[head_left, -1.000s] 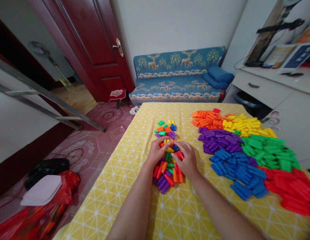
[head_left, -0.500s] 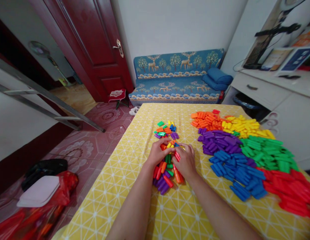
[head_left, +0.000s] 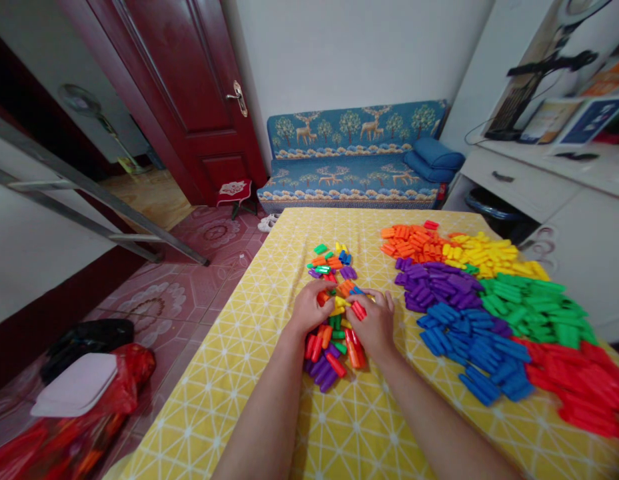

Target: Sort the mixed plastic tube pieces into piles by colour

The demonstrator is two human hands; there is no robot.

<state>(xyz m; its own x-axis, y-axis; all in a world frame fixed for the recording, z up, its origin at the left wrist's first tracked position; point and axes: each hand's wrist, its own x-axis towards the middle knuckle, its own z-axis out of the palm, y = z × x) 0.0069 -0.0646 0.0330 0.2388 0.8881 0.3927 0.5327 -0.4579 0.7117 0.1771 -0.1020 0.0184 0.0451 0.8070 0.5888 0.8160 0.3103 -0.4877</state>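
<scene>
Both hands are over a mixed pile of small coloured plastic pieces (head_left: 320, 357) on the yellow patterned tablecloth (head_left: 229, 373). My left hand (head_left: 312, 308) curls at the pile's left side, thumb and fingers close to a yellow piece (head_left: 339, 305). Between the fingers of my right hand (head_left: 374, 321) are red pieces (head_left: 358, 310). Orange and blue pieces (head_left: 347, 287) lie just beyond the fingertips. A smaller mixed group (head_left: 329, 261) sits farther back.
Sorted heaps fill the table's right side: orange (head_left: 414, 241), yellow (head_left: 489, 253), purple (head_left: 436, 285), blue (head_left: 474, 343), green (head_left: 539, 307) and red (head_left: 579, 383). Behind the table stands a blue sofa (head_left: 354, 177); a white cabinet (head_left: 579, 220) is at the right.
My hands have moved slightly apart, showing more of the yellow and orange pieces between them. The red pieces are now clearer in my right hand.
</scene>
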